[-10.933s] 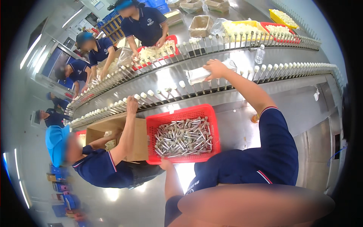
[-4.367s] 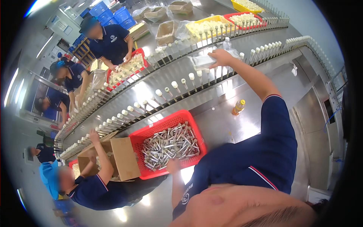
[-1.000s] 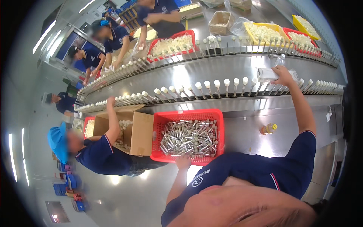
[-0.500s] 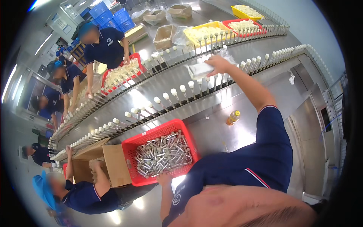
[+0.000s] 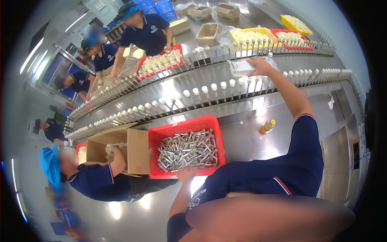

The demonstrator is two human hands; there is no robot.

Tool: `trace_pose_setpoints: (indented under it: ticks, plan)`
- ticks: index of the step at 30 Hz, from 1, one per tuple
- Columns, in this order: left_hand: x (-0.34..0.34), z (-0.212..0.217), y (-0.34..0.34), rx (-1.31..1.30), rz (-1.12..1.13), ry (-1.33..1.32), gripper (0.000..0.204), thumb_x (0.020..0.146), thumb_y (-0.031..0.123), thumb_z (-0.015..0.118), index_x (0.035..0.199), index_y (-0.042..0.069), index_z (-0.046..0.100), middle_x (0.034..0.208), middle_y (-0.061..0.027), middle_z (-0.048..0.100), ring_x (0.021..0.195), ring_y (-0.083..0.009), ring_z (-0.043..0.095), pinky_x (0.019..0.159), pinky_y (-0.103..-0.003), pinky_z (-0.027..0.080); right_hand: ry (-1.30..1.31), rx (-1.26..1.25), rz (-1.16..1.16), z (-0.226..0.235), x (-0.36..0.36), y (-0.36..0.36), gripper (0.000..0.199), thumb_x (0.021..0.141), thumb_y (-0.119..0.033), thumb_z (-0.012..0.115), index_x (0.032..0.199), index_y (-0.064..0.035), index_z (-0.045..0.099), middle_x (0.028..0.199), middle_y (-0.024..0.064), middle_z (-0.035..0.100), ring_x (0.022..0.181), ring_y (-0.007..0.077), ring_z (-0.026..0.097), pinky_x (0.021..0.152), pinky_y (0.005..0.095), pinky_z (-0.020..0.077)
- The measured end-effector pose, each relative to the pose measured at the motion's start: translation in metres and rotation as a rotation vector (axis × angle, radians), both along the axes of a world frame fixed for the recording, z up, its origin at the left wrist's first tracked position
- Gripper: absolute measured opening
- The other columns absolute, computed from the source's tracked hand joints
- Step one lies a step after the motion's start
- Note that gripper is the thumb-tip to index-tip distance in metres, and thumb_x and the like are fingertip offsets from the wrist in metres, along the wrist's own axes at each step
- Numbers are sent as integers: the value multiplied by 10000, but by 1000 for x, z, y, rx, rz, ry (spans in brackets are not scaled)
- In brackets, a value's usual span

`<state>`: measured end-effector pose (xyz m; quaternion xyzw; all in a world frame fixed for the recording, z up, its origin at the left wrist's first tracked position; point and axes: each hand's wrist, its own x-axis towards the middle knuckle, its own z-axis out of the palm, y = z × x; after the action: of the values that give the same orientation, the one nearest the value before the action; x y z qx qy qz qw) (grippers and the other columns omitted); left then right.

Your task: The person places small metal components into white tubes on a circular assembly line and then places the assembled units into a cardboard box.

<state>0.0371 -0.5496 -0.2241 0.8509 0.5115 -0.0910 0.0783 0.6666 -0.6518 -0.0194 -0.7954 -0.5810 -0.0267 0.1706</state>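
My right hand (image 5: 260, 65) reaches out over the conveyor and grips a white packet (image 5: 240, 68) in clear plastic film. The packet sits between the two rows of upright metal pins, above the steel surface. Close to my body, my left hand (image 5: 185, 174) is at the near rim of a red plastic basket (image 5: 221, 151), its fingers curled at the edge. Inside the basket lies a heap of silver metal rods with pale, blocky ends (image 5: 187, 150). Clear plastic and a bottle cap show just behind my right hand.
White-tipped pins (image 5: 204, 89) line the curved conveyor. A cardboard box (image 5: 138, 151) adjoins the basket, with a co-worker's hand (image 5: 117, 157) holding pale pieces inside. A yellow-capped bottle (image 5: 267, 127) stands on the steel table. Across the conveyor, people work beside yellow (image 5: 252, 38) and red trays.
The whole view has shifted, so most things appear farther right and higher. My right hand still holds the packet above the conveyor; my left hand remains at the basket rim.
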Motion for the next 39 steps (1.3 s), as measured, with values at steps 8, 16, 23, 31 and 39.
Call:
trace_pose_setpoints:
  ticks: [8, 16, 23, 31, 39]
  plan:
    - [-2, 1, 3, -60, 47, 9, 375, 841, 415, 426, 980, 191, 692, 1012, -119, 647, 1023, -297, 565, 891, -498, 330, -103, -106, 224, -36, -41, 76, 848, 594, -571, 727, 1197, -5, 538, 1050, 229, 555, 1000, 364, 517, 878, 419, 409]
    - [0, 20, -3, -93, 21, 46, 459, 828, 442, 395, 1007, 125, 673, 1058, -112, 629, 1050, -280, 548, 919, -492, 318, 0, -227, 76, -9, -20, 40, 786, 577, -501, 757, 1163, -11, 569, 1028, 213, 578, 996, 359, 533, 891, 395, 420]
    - [-6, 19, 5, -136, -58, 83, 548, 874, 520, 352, 996, 95, 675, 1035, -121, 635, 1021, -290, 573, 898, -526, 352, 33, 36, 61, 26, -67, 90, 790, 581, -503, 756, 1164, -5, 565, 1068, 208, 572, 1034, 354, 524, 902, 403, 414]
    - [-18, 20, 6, -108, -231, -93, 528, 877, 557, 366, 992, 144, 674, 988, -86, 648, 951, -260, 586, 835, -495, 371, -99, -73, 161, -23, -80, 121, 794, 577, -579, 716, 1118, -13, 583, 1036, 208, 571, 1012, 361, 524, 899, 429, 407]
    - [-88, 32, 71, 205, -108, -518, 275, 830, 329, 525, 830, 99, 677, 858, -96, 614, 866, -268, 565, 764, -463, 397, -66, -109, 48, -14, -58, 95, 767, 568, -556, 736, 1092, -12, 604, 975, 200, 599, 976, 365, 543, 868, 424, 423]
